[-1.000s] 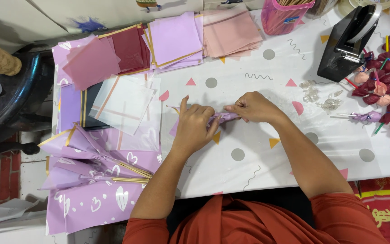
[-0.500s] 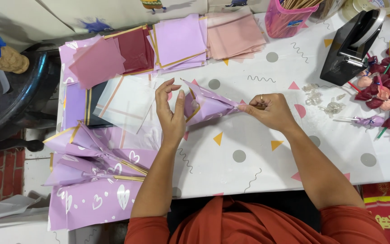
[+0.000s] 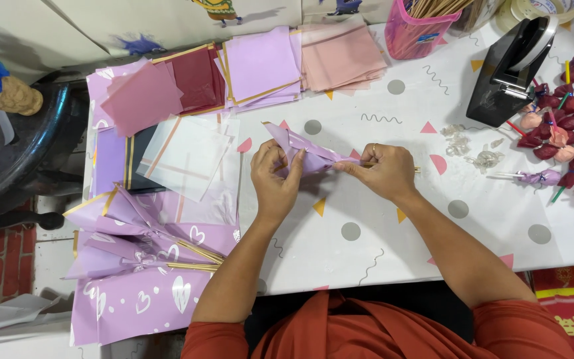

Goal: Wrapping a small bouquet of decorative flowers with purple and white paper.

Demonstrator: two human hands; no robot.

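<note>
Table [image 3: 433, 219]: white cloth w/ grey dots, pink and yellow triangles, squiggles. Smooth, flat.

Paper stacks at far edge: lilac [image 3: 260, 63], dusty pink [image 3: 340, 53], dark red [image 3: 194, 76], plus translucent white sheets [image 3: 187, 156]. Thin, square, some gold-edged.

Done so far, by the look: pile of finished lilac cones [image 3: 134, 246] w/ white hearts at left edge, sticks poking out. Judging from uncut stacks and loose buds [image 3: 566, 126] at right, plenty left to wrap.

Black tape dispenser [image 3: 509, 73] far right, hard plastic. Pink cup [image 3: 423, 30] holding thin wooden sticks.

Current piece: lilac wrap [image 3: 300, 153] mid-table, just above cloth, between both hands; half-formed cone, creased, wide end pointing far-left, narrow end on a stick [image 3: 413, 170].

Left hand [image 3: 274, 176]: fingers curled, pinching wide fold of wrap. Right hand [image 3: 380, 169]: fingers closed tight round narrow end and stick, ring on one finger.

Clear tape scraps [image 3: 473, 149] crumpled nearby.
</note>
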